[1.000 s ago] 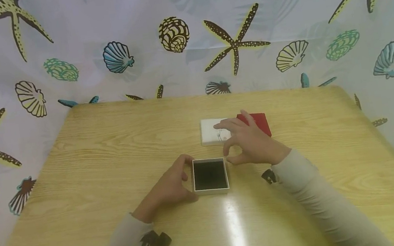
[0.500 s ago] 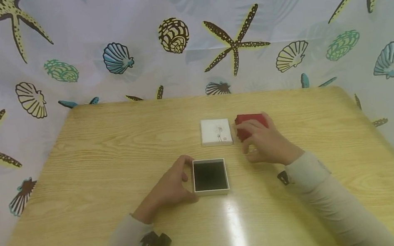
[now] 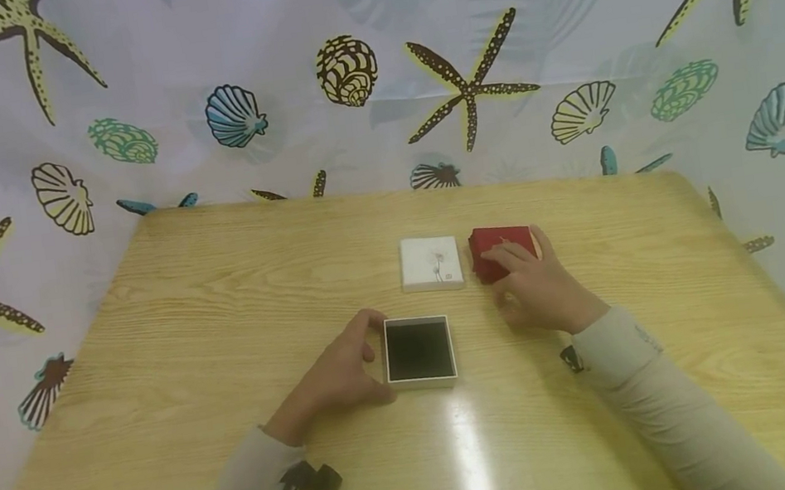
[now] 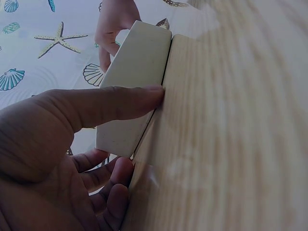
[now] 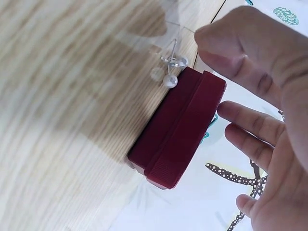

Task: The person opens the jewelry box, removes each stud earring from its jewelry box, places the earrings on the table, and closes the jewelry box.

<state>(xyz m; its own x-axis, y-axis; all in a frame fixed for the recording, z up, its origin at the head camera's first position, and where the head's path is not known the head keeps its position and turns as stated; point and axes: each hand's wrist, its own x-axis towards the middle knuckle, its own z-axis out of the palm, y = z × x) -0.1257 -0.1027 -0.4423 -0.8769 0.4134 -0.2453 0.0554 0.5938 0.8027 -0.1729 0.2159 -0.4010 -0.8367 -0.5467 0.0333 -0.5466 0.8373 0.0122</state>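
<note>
An open white box [image 3: 421,384] with a black inside lies on the table. My left hand [image 3: 339,374] holds its left side, the thumb along one wall in the left wrist view [image 4: 130,57] and the fingers curled at the opposite one. My right hand [image 3: 545,290] is at the near side of a red box [image 3: 514,233]. In the right wrist view, thumb and index finger come together by a fine chain with pearl beads [image 5: 171,81], which hangs at or just above the table beside the red box. The other fingers are near the red box; contact is unclear.
A white lid [image 3: 421,262] with a flower drawing lies behind the open box and left of the red box. The wooden table [image 3: 232,284] is shiny. A cloth [image 3: 286,25] printed with starfish and shells hangs behind it.
My right hand has moved right, from above the white lid to the near side of the red box, uncovering the lid. My left hand and the open box have stayed still.
</note>
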